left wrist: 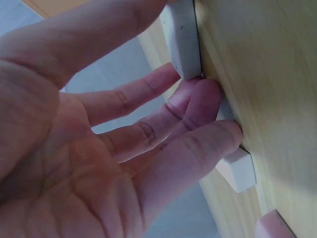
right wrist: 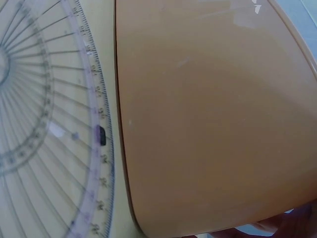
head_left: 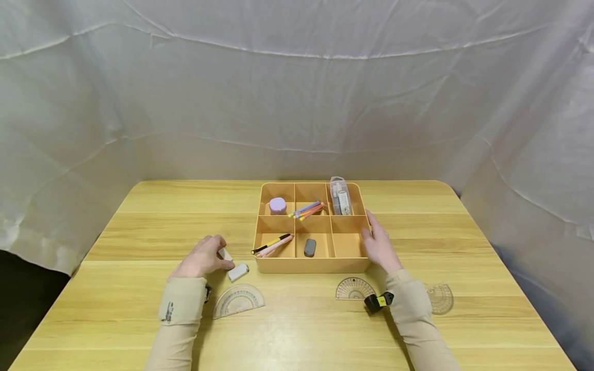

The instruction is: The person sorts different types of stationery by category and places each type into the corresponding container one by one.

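My left hand [head_left: 204, 257] bends over the table left of an orange compartment organizer [head_left: 315, 265]. Between its thumb and index finger it pinches a white eraser [left wrist: 182, 39]. A second white eraser [head_left: 238, 272] lies beside the thumb. Past the other fingers, the left wrist view shows another pale eraser [left wrist: 238, 172] and a pink one [left wrist: 273, 227], which the hand hides from the head view. My right hand [head_left: 379, 245] grips the organizer's right wall, thumb over the rim. In the right wrist view the wall fills most of the picture.
The organizer holds a lilac container [head_left: 278, 205], colored sticks [head_left: 308, 209], a clear case [head_left: 340, 197], pens [head_left: 274, 246] and a dark grey eraser [head_left: 310, 248]. Clear protractors lie in front: a left one [head_left: 240, 299], a middle one [head_left: 355, 288] and a right one [head_left: 442, 299].
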A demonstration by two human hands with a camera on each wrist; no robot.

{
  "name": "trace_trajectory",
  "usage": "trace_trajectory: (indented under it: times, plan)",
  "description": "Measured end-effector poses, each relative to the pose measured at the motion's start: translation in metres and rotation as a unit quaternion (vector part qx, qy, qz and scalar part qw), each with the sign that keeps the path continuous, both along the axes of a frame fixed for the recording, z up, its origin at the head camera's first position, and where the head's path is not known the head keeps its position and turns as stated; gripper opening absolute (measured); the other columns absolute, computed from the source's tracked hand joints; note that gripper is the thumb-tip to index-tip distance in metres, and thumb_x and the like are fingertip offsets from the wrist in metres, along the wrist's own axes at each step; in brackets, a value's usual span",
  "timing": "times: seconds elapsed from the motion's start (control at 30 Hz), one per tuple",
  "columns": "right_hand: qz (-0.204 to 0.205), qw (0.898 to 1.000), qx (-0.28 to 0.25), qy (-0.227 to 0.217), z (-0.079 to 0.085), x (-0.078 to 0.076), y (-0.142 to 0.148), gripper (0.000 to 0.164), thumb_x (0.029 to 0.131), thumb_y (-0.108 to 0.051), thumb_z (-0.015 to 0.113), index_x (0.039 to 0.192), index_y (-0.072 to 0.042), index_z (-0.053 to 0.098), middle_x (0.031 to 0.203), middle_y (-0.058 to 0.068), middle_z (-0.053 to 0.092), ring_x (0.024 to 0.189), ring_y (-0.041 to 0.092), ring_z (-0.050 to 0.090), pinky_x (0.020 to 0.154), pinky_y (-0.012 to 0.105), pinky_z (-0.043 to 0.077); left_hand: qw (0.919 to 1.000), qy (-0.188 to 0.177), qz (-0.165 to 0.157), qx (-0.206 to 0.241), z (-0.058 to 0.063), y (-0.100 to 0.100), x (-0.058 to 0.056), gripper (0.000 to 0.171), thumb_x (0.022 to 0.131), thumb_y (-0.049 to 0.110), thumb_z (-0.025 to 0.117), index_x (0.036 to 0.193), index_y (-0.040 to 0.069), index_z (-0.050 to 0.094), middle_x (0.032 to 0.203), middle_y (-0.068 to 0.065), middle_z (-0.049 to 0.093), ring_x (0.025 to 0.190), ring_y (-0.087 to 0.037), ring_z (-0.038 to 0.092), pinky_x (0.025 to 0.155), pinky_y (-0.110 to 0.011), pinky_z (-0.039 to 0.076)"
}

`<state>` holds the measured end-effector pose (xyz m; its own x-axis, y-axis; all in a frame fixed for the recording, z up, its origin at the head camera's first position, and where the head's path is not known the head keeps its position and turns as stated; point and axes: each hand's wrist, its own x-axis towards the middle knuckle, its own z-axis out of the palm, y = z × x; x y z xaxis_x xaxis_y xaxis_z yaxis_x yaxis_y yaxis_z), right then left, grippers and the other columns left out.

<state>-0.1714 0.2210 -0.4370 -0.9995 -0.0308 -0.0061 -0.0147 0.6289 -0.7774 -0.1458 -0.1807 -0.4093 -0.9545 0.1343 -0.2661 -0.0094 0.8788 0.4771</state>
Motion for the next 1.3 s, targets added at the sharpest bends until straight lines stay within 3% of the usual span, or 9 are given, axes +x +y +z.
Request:
trace_trajectory:
  times: [0.37,0.57,0.73,0.83,1.03,1.3]
  plan:
    - [0.004,1.000,-0.001,-0.006,-0.0018,-0.0010,0.0010,0.058,0.104,-0.009,0.031,0.159,0.002,0.014,0.161,0.032,0.026,0.149,0.050,0.025,0.124,0.059,0.019,0.9997,0.014,0.016,-0.007,-0.0006,0.0020,-0.0008,0.037,0.079,0.014,0.083,0.100,-0.009,0.062,0.095,-0.018,0.064,0.084,-0.024,0.055,0.078,-0.038,0.052]
    - [0.003,1.000,-0.005,-0.009,-0.0003,-0.0002,0.0004,0.058,0.105,-0.009,0.031,0.159,0.001,0.015,0.160,0.032,0.026,0.148,0.051,0.026,0.124,0.060,0.020,0.9999,0.012,-0.001,-0.005,0.0019,0.0015,-0.0010,0.035,0.085,0.016,0.079,0.105,-0.008,0.062,0.100,-0.019,0.065,0.088,-0.025,0.057,0.082,-0.041,0.053]
    - [0.001,1.000,-0.005,0.001,-0.0004,-0.0005,-0.0005,0.057,0.104,-0.008,0.033,0.159,0.002,0.018,0.157,0.034,0.031,0.144,0.053,0.032,0.121,0.062,0.024,0.9989,0.035,-0.032,0.004,0.0026,0.0008,0.0023,0.031,0.089,0.013,0.075,0.107,-0.007,0.061,0.102,-0.018,0.062,0.091,-0.026,0.057,0.087,-0.045,0.053]
    - [0.001,1.000,-0.002,0.004,-0.0009,-0.0009,-0.0003,0.057,0.104,-0.008,0.033,0.158,0.002,0.019,0.155,0.035,0.033,0.142,0.054,0.034,0.120,0.063,0.026,0.9985,0.044,-0.033,0.009,0.0019,0.0007,0.0027,0.028,0.090,0.011,0.072,0.108,-0.006,0.059,0.102,-0.017,0.059,0.092,-0.026,0.056,0.088,-0.046,0.053]
    - [0.003,1.000,-0.003,-0.001,-0.0006,-0.0012,0.0011,0.057,0.104,-0.009,0.031,0.159,0.000,0.018,0.156,0.034,0.033,0.142,0.053,0.036,0.120,0.062,0.026,0.9976,0.068,-0.009,0.010,-0.0007,0.0016,0.0000,0.031,0.093,0.008,0.068,0.114,-0.011,0.056,0.106,-0.022,0.057,0.096,-0.031,0.059,0.091,-0.048,0.055]
    - [0.002,1.000,0.000,0.004,-0.0004,-0.0002,0.0005,0.056,0.105,-0.007,0.033,0.158,0.001,0.020,0.155,0.034,0.035,0.142,0.053,0.036,0.120,0.062,0.027,0.9956,0.070,0.050,0.038,0.0019,0.0021,0.0010,0.047,0.093,0.004,0.065,0.132,-0.015,0.048,0.116,-0.027,0.053,0.104,-0.038,0.058,0.094,-0.051,0.054]
